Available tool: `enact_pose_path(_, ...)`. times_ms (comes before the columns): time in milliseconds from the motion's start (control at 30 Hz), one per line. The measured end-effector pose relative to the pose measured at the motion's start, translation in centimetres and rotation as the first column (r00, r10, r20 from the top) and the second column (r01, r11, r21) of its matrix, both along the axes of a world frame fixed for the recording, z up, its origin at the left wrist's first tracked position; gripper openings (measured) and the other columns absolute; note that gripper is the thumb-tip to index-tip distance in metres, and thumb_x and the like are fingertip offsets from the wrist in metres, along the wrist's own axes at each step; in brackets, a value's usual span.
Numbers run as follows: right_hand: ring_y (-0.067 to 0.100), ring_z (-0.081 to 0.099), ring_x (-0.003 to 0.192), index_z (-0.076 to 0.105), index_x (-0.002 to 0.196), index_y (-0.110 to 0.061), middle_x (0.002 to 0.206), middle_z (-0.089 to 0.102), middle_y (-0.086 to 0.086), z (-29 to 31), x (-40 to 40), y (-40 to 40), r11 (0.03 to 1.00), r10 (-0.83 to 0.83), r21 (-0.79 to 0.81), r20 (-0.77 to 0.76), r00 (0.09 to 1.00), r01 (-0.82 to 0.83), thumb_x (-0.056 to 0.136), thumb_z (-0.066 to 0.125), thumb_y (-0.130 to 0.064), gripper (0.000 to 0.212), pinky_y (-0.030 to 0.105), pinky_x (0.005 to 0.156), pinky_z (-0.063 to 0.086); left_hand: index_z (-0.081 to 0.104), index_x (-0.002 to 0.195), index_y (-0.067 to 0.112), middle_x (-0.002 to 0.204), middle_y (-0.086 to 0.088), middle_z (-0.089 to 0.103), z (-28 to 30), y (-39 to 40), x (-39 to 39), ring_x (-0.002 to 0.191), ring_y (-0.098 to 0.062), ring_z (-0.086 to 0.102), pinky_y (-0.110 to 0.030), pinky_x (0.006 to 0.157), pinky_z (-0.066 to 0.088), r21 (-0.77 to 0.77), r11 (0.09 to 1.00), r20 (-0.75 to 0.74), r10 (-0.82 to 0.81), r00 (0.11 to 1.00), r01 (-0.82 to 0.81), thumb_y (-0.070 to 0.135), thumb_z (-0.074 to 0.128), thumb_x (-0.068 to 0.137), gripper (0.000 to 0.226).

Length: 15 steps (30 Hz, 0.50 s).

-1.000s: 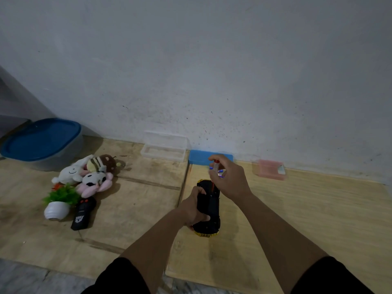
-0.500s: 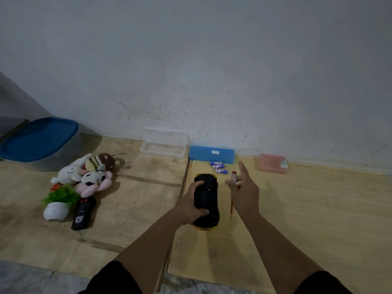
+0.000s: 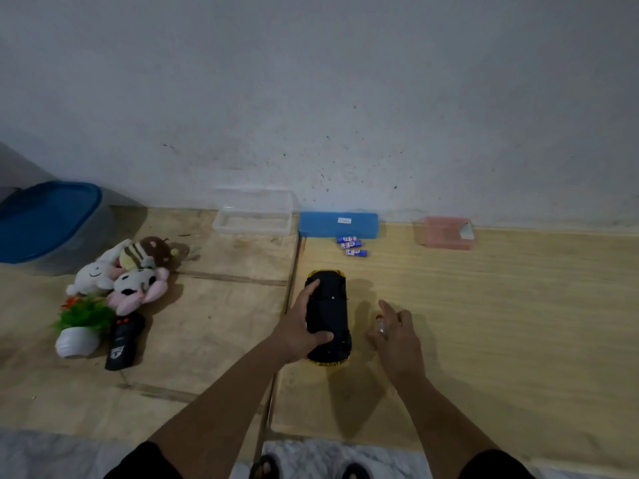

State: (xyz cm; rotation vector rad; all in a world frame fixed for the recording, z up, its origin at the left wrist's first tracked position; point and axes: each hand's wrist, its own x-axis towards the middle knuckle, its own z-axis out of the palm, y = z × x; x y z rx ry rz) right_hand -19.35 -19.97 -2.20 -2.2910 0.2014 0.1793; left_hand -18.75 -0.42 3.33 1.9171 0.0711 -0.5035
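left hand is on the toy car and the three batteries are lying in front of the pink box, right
Not quite: the head view shows the left hand on the toy car, but the three batteries lie in front of the blue box, not the pink box.

I see that the toy car (image 3: 328, 316) is dull black plastic with a bit of shiny yellow at its ends, and the screwdriver (image 3: 380, 324) has a clear plastic handle. The right board (image 3: 501, 323) is pale, smooth bare wood, the left board (image 3: 214, 326) is darker, stained wood, and the wall (image 3: 311, 98) is rough paint with dark specks. The plush toys (image 3: 121, 271) are soft fuzzy cloth, the pot (image 3: 76, 342) is shiny white, the remote (image 3: 122, 340) is dull black plastic, and the clear box (image 3: 252, 219), blue case (image 3: 337, 224) and pink box (image 3: 446, 233) are smooth plastic.
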Motion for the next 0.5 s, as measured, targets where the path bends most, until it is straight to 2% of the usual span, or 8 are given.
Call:
enact_pose_path(167,0.019,0.05,0.106,0.04,0.137,-0.021,0.12,0.044,0.005,0.8,-0.1,0.1,0.99,0.085,-0.118,0.038,0.996,-0.08,0.089,0.059,-0.025,0.052,0.028,0.084,0.046,0.013,0.146,0.036,0.134,0.009,0.032,-0.3,0.0,0.0,0.122,-0.016,0.044,-0.031,0.095,0.047,0.018,1.0,-0.006,-0.018,1.0,0.018,0.008,0.073,0.078,0.095)
enact_pose_path(233,0.023,0.05,0.107,0.046,0.134,-0.017,0.12,0.05,0.008,2.1,0.3,0.5,0.974,0.146,-0.198,0.158,0.977,-0.113,0.091,0.056,-0.027,0.045,0.036,0.084,0.048,0.012,0.146,0.035,0.136,0.008,0.032,-0.3,0.0,-0.1,0.123,-0.017,0.044,-0.031,0.096,0.047,0.02,1.0,-0.008,-0.018,1.0,0.018,0.007,0.073,0.078,0.096)
enact_pose_path(333,0.029,0.055,0.102,0.057,0.125,-0.012,0.114,0.062,0.009,4.1,1.5,1.4,0.931,0.302,-0.317,0.38,0.874,-0.184,0.088,0.061,-0.022,0.038,0.039,0.08,0.047,0.012,0.148,0.032,0.142,0.004,0.032,-0.3,-0.2,-0.2,0.124,-0.019,0.044,-0.034,0.098,0.046,0.04,0.999,0.006,-0.014,1.0,0.014,0.006,0.074,0.077,0.097)
enact_pose_path(433,0.026,0.05,0.115,0.052,0.129,-0.018,0.118,0.063,0.002,5.7,2.2,2.6,0.859,0.457,-0.418,0.364,0.812,-0.297,0.09,0.054,-0.026,0.04,0.04,0.086,0.041,0.011,0.148,0.03,0.145,0.002,0.033,-0.2,-0.4,-0.3,0.129,-0.022,0.041,-0.041,0.103,0.043,0.055,0.998,0.024,-0.006,1.0,0.005,0.008,0.074,0.076,0.098)
enact_pose_path(500,0.026,0.047,0.122,0.048,0.132,-0.02,0.12,0.064,0.002,6.0,2.3,3.1,0.808,0.526,-0.48,0.329,0.784,-0.341,0.091,0.052,-0.027,0.042,0.041,0.09,0.04,0.011,0.148,0.029,0.145,0.002,0.035,0.1,-0.4,-0.4,0.13,-0.021,0.04,-0.04,0.104,0.042,0.055,0.998,0.038,-0.005,0.999,0.003,0.009,0.073,0.076,0.097)
